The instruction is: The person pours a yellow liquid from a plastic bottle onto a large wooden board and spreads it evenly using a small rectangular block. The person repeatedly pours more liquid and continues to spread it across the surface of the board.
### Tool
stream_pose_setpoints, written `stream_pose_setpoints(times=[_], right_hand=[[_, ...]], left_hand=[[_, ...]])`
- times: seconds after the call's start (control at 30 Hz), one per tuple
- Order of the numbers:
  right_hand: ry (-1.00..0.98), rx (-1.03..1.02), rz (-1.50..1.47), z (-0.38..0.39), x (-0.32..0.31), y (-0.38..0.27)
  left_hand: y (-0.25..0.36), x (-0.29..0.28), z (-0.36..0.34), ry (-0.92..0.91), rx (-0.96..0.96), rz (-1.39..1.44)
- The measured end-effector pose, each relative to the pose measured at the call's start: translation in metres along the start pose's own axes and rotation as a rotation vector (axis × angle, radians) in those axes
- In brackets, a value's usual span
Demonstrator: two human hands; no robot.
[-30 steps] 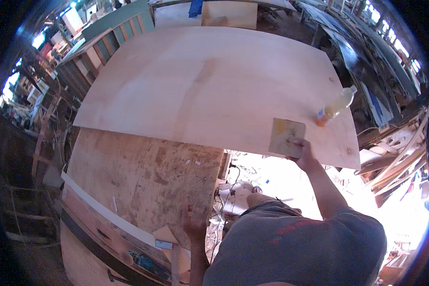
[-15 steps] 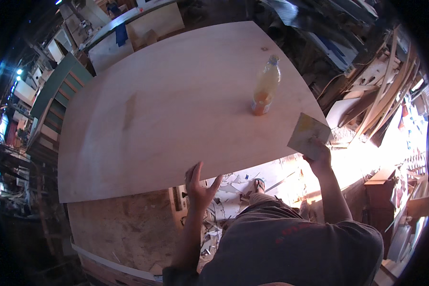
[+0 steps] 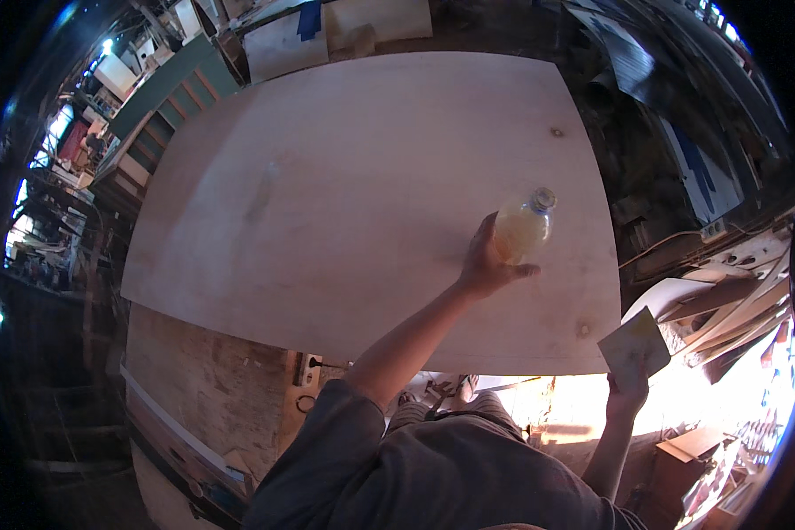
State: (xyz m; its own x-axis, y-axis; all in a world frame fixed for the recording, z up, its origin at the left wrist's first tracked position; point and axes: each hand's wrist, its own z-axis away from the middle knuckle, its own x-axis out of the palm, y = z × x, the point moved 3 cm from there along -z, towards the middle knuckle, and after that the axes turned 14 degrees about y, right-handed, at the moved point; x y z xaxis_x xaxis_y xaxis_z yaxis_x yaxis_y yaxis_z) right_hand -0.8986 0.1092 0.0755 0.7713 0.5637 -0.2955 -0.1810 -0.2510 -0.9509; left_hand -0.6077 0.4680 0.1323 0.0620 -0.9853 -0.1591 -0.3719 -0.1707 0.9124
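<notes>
My left hand [image 3: 488,261] reaches over the large pale plywood sheet [image 3: 362,177] and is closed around a clear plastic bottle [image 3: 523,234]. The bottle looks yellowish inside, with its capped or open neck toward the far right; I cannot tell whether its base rests on the sheet. At the sheet's near right corner, my right hand [image 3: 628,386] grips a flat square spreader [image 3: 636,343] by its lower edge. The spreader is pale with a yellowish smear and is held up, apart from the bottle.
Beneath the sheet, a worn wooden bench [image 3: 212,362] shows at the near left. A green slatted panel [image 3: 170,104] stands at the far left. Bent wood offcuts [image 3: 724,309] are piled on the right, with a brown box [image 3: 680,459] nearer me. A cable [image 3: 658,247] hangs beyond the right edge.
My left hand has moved from the sheet's near edge to the bottle and closed around it. My right hand still holds the spreader. The view has shifted.
</notes>
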Motion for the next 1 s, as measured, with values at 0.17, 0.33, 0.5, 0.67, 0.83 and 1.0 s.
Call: stream_pose_setpoints(times=[0.17,0.33,0.5,0.67,0.83,1.0], right_hand=[[0.175,0.597,-0.5,0.002,0.01,-0.025],[0.082,0.47,-0.588,-0.006,0.012,-0.015],[0.034,0.029,-0.171,0.003,0.054,-0.023],[0.08,-0.413,0.142,0.016,0.106,-0.02],[0.063,-0.302,-0.062,0.056,0.176,-0.078],[0.027,-0.232,-0.143,0.066,0.212,-0.084]], left_hand=[[-0.024,0.006,-0.013,0.172,0.238,-0.296],[-0.013,-0.049,-0.006,0.15,-0.096,-0.029],[0.034,-0.229,0.03,0.33,0.042,0.159],[0.06,-0.412,0.057,0.514,-0.12,0.11],[0.081,-0.576,0.051,0.529,-0.345,-0.575],[0.054,-0.672,-0.002,0.383,-0.425,-1.288]])
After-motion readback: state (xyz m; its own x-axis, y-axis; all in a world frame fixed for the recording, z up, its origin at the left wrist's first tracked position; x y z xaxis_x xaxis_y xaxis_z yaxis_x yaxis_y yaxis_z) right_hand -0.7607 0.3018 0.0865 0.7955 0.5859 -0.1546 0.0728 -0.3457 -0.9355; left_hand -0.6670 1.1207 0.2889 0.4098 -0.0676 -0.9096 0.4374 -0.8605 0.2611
